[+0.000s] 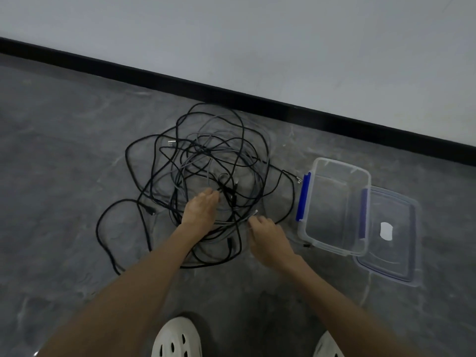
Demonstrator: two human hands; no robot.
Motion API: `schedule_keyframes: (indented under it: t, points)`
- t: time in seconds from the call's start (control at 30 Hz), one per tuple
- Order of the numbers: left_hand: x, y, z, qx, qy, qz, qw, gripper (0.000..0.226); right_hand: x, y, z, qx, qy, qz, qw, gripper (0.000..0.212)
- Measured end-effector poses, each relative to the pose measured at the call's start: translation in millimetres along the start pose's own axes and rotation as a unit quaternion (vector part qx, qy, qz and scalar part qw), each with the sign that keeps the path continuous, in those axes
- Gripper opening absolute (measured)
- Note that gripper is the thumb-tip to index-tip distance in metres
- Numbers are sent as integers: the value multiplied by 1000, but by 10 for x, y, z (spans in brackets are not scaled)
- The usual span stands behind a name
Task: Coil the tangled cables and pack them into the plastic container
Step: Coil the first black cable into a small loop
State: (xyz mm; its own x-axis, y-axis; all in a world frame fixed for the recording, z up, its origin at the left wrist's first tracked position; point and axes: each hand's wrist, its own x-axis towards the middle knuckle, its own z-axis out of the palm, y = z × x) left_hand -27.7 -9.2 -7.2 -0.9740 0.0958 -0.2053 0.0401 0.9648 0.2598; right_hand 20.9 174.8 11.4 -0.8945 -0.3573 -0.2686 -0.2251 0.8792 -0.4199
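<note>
Left grip [199, 210] rests wide on the cables [219, 161]. Right grip [266, 234], closure indeterminate, is nearer the container [334, 249], immediately to its right.

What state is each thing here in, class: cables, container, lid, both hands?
Tangle of black and grey cables: uncoiled, on floor.
Clear plastic container with blue clips: open, empty.
Clear plastic lid: off, beside container.
Left hand: flat on cables.
Right hand: curled at cables; grip unclear.

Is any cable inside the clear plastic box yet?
No, the plastic container holds nothing; the cables lie tangled on the floor beside it.
</note>
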Motion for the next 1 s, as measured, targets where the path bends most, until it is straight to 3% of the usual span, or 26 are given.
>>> schedule_keyframes:
  t: [0.1, 0.2, 0.3, 0.37, 0.43, 0.53, 0.57, 0.6, 0.7, 0.83, 1.0]
  points:
    - [-64, 145, -237, -130, 24, 35, 991, 25, 37, -104, -186, 138, -11, 58, 989, 17]
    - [-168, 418, -546, -268, 15, 12, 963, 28, 56, -221, -475, 257, -15, 124, 958, 19]
    - [-228, 744, -873, -367, -2, -26, 930, 33, 37, -324, -815, 357, 11, 144, 923, 46]
    - [-324, 946, -1069, -389, 6, -24, 921, 31, -17, -388, -1064, 422, 43, 157, 892, 53]
    - [-490, 1105, -1252, -395, 11, -3, 919, 29, -123, -451, -1324, 520, 44, 198, 830, 52]
    - [-773, 1285, -1514, -379, 31, 57, 923, 24, -344, -546, -1706, 689, 14, 231, 687, 31]
    - [-855, 1327, -1587, -368, 37, 79, 926, 21, -429, -585, -1818, 713, 13, 236, 660, 22]
    - [-933, 1360, -1656, -354, 38, 98, 929, 17, -504, -626, -1919, 718, 23, 241, 652, 17]
    - [-1120, 1393, -1819, -307, 34, 137, 941, 18, -751, -717, -2170, 682, 116, 233, 683, 12]
    - [-1342, 1434, -2021, -310, 43, 166, 935, 24, -1097, -763, -2441, 744, 114, 154, 640, 8]
    - [-1556, 1640, -2201, -351, -1, 186, 918, 25, -1291, -759, -2705, 757, 143, 157, 618, 19]
